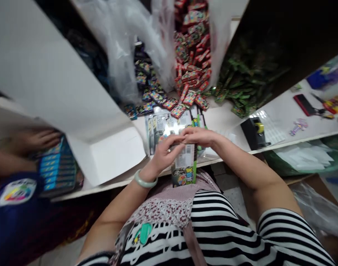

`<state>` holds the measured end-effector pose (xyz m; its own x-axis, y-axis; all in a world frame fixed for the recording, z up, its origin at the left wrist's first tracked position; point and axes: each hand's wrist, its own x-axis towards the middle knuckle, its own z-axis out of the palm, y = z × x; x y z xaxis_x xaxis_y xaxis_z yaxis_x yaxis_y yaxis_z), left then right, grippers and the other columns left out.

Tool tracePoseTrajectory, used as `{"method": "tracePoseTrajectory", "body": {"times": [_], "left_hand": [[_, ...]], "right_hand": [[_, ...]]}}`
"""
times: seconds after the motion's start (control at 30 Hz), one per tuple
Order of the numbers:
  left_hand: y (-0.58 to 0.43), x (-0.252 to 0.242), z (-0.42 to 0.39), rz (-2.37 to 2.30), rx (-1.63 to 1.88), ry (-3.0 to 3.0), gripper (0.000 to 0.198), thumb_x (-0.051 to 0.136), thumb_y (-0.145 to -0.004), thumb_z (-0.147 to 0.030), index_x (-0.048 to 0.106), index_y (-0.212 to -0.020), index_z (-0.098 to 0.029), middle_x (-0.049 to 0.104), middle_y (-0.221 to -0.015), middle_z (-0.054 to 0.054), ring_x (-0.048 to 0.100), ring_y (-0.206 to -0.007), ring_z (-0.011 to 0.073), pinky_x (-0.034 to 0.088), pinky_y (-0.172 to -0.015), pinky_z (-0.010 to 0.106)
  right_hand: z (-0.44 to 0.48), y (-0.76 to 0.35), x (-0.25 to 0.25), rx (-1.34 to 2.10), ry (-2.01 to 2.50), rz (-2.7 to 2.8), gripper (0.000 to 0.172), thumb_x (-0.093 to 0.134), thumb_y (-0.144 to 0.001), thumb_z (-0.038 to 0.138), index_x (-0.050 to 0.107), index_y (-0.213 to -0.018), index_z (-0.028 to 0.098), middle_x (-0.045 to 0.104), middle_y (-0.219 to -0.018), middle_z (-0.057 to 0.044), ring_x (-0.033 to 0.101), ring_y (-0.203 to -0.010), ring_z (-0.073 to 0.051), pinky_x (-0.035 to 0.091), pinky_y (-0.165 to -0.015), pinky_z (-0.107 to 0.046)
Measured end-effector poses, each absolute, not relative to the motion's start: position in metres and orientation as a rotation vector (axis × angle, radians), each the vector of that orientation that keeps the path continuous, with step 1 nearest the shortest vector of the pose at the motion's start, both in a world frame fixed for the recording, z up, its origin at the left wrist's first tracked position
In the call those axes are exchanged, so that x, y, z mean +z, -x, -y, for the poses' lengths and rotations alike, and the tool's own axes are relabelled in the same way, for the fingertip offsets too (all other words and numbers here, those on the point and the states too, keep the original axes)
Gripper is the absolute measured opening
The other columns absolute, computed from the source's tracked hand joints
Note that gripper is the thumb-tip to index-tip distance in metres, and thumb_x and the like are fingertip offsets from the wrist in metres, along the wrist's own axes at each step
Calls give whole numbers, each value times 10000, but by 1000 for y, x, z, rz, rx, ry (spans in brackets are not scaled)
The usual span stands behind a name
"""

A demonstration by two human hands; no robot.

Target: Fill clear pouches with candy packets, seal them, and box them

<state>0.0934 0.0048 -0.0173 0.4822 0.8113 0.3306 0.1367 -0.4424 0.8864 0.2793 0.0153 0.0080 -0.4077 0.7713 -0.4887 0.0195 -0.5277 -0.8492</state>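
My left hand (166, 152), with a ring and a pale green bangle on the wrist, has its fingers closed at the upper end of a printed box (185, 170). My right hand (199, 136) meets it from the other side, fingers bent over the same end. The fingertips of both hands come together there and hide that end. The box has a grey face, a barcode and a green edge, and its near end reaches my apron. Beneath and beyond my hands lie flat clear-wrapped printed packs (160, 125). Small red packets (178, 110) rest on their far edge.
Red packets (192, 75) and dark purple packets (147, 77) spill from plastic bags behind. Green packets (241, 81) are piled right, near a black tape dispenser (254, 131). A white partition (102, 122) stands left; beyond it another person's hand (44, 140) touches blue boxes (57, 162).
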Motion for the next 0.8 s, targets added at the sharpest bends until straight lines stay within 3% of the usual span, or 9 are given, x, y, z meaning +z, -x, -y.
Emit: {"method": "tracePoseTrajectory", "body": {"times": [0.1, 0.17, 0.23, 0.3, 0.4, 0.47, 0.53, 0.67, 0.8], "left_hand": [[-92, -15, -13, -890, 976, -1852, 171, 644, -908, -338, 733, -1012, -236, 746, -985, 36, 687, -909, 186, 538, -861, 326], [-88, -14, -19, -953, 927, -1817, 182, 661, -883, -370, 758, -962, -238, 744, -954, 31, 683, -896, 195, 539, -840, 323], [-81, -15, -26, -1071, 924, -1746, 206, 680, -856, -406, 767, -927, -234, 738, -936, 25, 672, -889, 197, 536, -815, 310], [-72, -18, -32, -1253, 1016, -1595, 243, 698, -833, -440, 759, -925, -223, 727, -922, 17, 652, -863, 184, 527, -771, 284], [-64, -27, -40, -1402, 1210, -1274, 301, 720, -805, -463, 725, -979, -218, 699, -925, -3, 609, -801, 142, 502, -693, 233], [-65, -34, -42, -1370, 1250, -1084, 333, 746, -778, -459, 700, -1010, -224, 681, -930, -14, 591, -764, 120, 491, -659, 212], [-70, -41, -42, -1308, 1226, -940, 370, 787, -736, -454, 690, -1008, -223, 674, -911, -17, 587, -741, 111, 492, -644, 202], [-74, -48, -42, -1266, 1201, -805, 379, 849, -683, -441, 700, -948, -215, 688, -891, -12, 615, -759, 115, 510, -653, 198], [-69, -49, -43, -1253, 1185, -744, 376, 874, -681, -427, 706, -952, -227, 708, -902, -7, 633, -756, 123, 524, -631, 208]], "right_hand": [[-20, -275, 3, 2072, 1270, 1030, 100, 664, -705, 151, 584, -683, 207, 626, -615, 58, 592, -627, -130, 482, -634, -253], [-28, -286, -1, 1852, 1434, 1189, 66, 660, -762, 166, 635, -727, 216, 678, -676, 52, 629, -678, -140, 506, -659, -254], [-40, -317, -4, 1441, 1699, 1387, 28, 673, -822, 213, 688, -835, 232, 749, -861, 27, 678, -830, -164, 536, -774, -274], [-53, -368, -5, 1023, 1941, 1415, 130, 649, -880, 252, 691, -999, 220, 741, -1125, -34, 664, -1059, -204, 505, -960, -326], [-67, -463, -6, 591, 2302, 1201, 362, 615, -904, 250, 603, -1249, 141, 597, -1392, -176, 543, -1311, -306, 394, -1115, -439], [-70, -518, -9, 449, 2473, 1046, 541, 667, -871, 285, 525, -1339, 55, 449, -1492, -308, 439, -1397, -424, 313, -1142, -568], [-70, -558, -14, 428, 2561, 978, 682, 745, -814, 373, 512, -1349, 20, 431, -1484, -358, 445, -1380, -465, 337, -1109, -585], [-78, -586, -28, 523, 2554, 1066, 844, 867, -649, 466, 564, -1315, 47, 570, -1395, -303, 539, -1309, -409, 438, -1041, -472], [-94, -566, -40, 624, 2423, 1226, 725, 891, -593, 300, 636, -1249, 122, 638, -1368, -207, 582, -1279, -364, 445, -1052, -421]]}}
